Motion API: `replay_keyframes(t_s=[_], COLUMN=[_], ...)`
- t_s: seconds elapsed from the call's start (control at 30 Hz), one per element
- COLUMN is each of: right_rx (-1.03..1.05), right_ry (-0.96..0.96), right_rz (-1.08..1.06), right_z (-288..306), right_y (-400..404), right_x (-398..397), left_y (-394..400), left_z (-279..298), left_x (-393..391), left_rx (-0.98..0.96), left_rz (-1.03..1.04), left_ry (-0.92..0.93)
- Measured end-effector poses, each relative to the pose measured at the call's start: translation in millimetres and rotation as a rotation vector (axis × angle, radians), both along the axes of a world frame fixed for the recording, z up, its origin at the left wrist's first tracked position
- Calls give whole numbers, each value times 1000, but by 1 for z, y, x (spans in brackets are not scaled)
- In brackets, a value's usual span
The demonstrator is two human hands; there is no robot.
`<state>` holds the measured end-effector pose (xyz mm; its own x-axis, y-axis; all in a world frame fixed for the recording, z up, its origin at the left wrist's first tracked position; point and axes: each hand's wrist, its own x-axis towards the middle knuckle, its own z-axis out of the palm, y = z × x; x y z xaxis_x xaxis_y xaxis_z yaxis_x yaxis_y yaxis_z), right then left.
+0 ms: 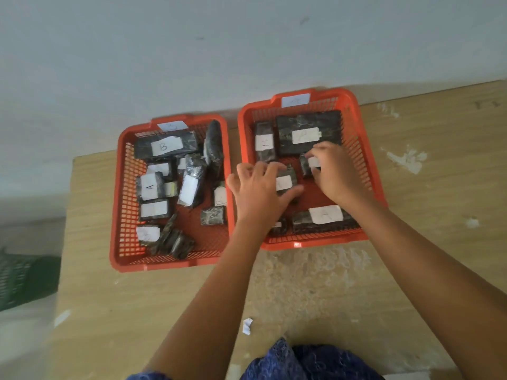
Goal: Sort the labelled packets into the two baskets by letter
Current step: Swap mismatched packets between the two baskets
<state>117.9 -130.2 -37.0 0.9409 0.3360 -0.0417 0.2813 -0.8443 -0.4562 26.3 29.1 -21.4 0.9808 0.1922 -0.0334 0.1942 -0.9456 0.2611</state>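
Two orange baskets stand side by side on a wooden table. The left basket (120,187) holds several dark wrapped packets with white labels, one marked B (166,146) and one marked A (149,187). The right basket (356,127) holds a large packet (307,135) at the back and a packet labelled A (325,215) at the front. My left hand (256,193) grips a small labelled packet (285,182) inside the right basket. My right hand (336,174) closes on another small packet (311,163) just beside it.
The baskets sit against a pale wall at the table's far edge. A scrap of white paper (247,326) lies on the table near me. A dark green basket (24,281) sits on the floor to the left, beyond the table's left edge.
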Motion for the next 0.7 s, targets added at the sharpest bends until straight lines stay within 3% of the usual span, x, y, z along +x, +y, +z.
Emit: replay_keyframes(t_s=[0.17, 0.33, 0.5, 0.57, 0.7], right_rx=[260, 483, 303, 281, 332], right_ry=[-25, 70, 322, 418, 303], right_rz=[61, 49, 96, 57, -113], right_z=[23, 28, 22, 16, 10], right_y=[84, 160, 220, 232, 240], right_x=[-30, -76, -87, -83, -86], left_y=[57, 164, 200, 198, 195], left_z=[32, 24, -7, -16, -18], left_x=[-55, -107, -138, -146, -149], left_rx=[-284, -293, -374, -455, -460], left_rz=[228, 408, 346, 425, 468], left_ry=[-325, -228, -179, -216, -314])
